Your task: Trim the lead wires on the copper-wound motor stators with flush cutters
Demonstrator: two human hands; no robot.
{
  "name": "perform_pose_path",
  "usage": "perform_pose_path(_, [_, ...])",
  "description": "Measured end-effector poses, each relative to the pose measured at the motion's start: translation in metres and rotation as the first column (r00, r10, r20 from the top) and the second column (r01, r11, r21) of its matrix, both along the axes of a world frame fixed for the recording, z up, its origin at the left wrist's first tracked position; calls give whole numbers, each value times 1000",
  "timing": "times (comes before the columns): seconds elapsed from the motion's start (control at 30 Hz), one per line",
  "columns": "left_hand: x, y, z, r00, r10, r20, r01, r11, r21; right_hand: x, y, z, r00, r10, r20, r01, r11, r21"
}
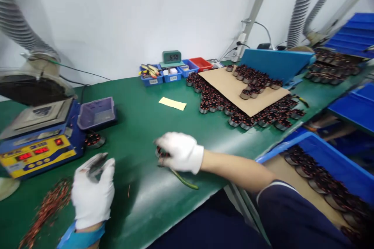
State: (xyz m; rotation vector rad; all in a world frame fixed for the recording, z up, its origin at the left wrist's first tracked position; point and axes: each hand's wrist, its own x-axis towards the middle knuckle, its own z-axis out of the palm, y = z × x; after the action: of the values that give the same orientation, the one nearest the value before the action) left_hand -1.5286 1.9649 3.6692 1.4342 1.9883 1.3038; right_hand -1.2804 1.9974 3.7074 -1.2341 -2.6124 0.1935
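A long, glossy green surface (133,113) is spread beneath the work. At its right edge, a blue plastic tray (336,157) is lined with rows of copper-wound cores. Farther back, a flat tan cardboard sheet (220,83) is laid over more such cores, with others set on top. At the left, a blue-and-yellow electronic scale (37,153) is placed just beside a purple plastic bin (97,123). The white-gloved right hand (181,151) is held above the middle, its grip closed around a small, round copper-wound core (159,151), partly hidden and blurred. The white-gloved left hand (92,192) is held near the scale, thumb and fingers curled; whether anything is gripped cannot be told through the blur. Beside it, reddish copper wire scraps (48,206) are heaped. From beneath the right hand, a slim, curved green handle (184,180) is seen protruding.
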Motion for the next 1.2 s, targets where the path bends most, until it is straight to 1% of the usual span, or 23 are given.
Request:
perform_pose_path(0.07, [2, 0, 7, 993, 50, -104, -57, 997, -57, 53, 26, 17, 947, -315, 58, 312, 948, 59])
perform_pose_path(0.1, [4, 0, 11, 983, 60, -172, -74, 994, -79, 82, 37, 26, 862, -495, 109, 488, 869, 86])
perform_pose_path(0.17, [6, 2, 19, 940, 17, -340, -54, 994, -98, 138, 54, 42, 736, -666, 124, 654, 746, 127])
perform_pose_path(0.23, [4, 6, 27, 856, -41, -515, -7, 996, -91, 188, 59, 50, 649, -748, 137, 733, 664, 148])
perform_pose_path(0.3, [-3, 11, 33, 762, -47, -646, -3, 997, -76, 231, 59, 50, 601, -784, 153, 762, 620, 186])
perform_pose_path(0.37, [-15, 20, 37, 700, -32, -713, -23, 997, -68, 269, 61, 42, 560, -799, 220, 724, 601, 339])
perform_pose_path(0.43, [-29, 32, 37, 657, -68, -751, -18, 994, -106, 295, 70, 32, 559, -803, 207, 732, 595, 331])
perform_pose_path(0.47, [-36, 38, 35, 653, -26, -757, -78, 992, -102, 300, 77, 28, 542, -823, 169, 761, 566, 318])
perform_pose_path(0.57, [-49, 60, 25, 631, -8, -775, -139, 983, -123, 269, 87, 23, 556, -829, -67, 779, 491, 389])
perform_pose_path(0.6, [-51, 67, 20, 626, -5, -780, -141, 983, -120, 244, 82, 23, 615, -779, -125, 747, 525, 408])
perform_pose_path(0.63, [-52, 74, 16, 621, -6, -784, -141, 983, -119, 215, 73, 22, 696, -703, -144, 688, 595, 416])
perform_pose_path(0.67, [-52, 80, 11, 617, -8, -787, -140, 983, -120, 182, 60, 20, 796, -591, -129, 591, 715, 374])
perform_pose_path(0.7, [-51, 86, 8, 613, -13, -790, -138, 983, -124, 148, 44, 16, 897, -428, -115, 441, 839, 319])
perform_pose_path(0.73, [-50, 90, 6, 610, -18, -792, -136, 982, -127, 116, 25, 11, 967, -228, -112, 250, 925, 284])
perform_pose_path(0.77, [-48, 93, 4, 608, -22, -794, -133, 983, -129, 87, 6, 3, 997, 12, -70, 6, 970, 242])
perform_pose_path(0.8, [-46, 94, 4, 607, -30, -794, -124, 984, -131, 64, -12, -6, 978, 205, -30, -197, 967, 164])
perform_pose_path(0.83, [-42, 93, 5, 606, -45, -794, -109, 984, -138, 46, -28, -15, 931, 365, -5, -364, 929, 63])
perform_pose_path(0.87, [-38, 89, 6, 603, -73, -795, -74, 986, -147, 35, -40, -23, 906, 424, -18, -424, 906, -4])
perform_pose_path(0.9, [-33, 81, 7, 595, -121, -794, -10, 987, -158, 30, -50, -30, 901, 433, -32, -434, 899, -60])
perform_pose_path(0.97, [-19, 58, 10, 553, -264, -790, 207, 962, -177, 35, -60, -39, 940, 338, -57, -342, 932, -122])
perform_pose_path(1.07, [6, 15, 11, 433, -501, -750, 562, 800, -210, 58, -63, -36, 987, 160, -8, -159, 973, -165])
perform_pose_path(1.13, [20, -9, 12, 351, -617, -705, 683, 683, -258, 69, -61, -29, 994, 92, 55, -81, 980, -180])
perform_pose_path(1.2, [30, -25, 12, 331, -687, -646, 744, 612, -270, 69, -59, -25, 997, 25, 77, -13, 989, -149])
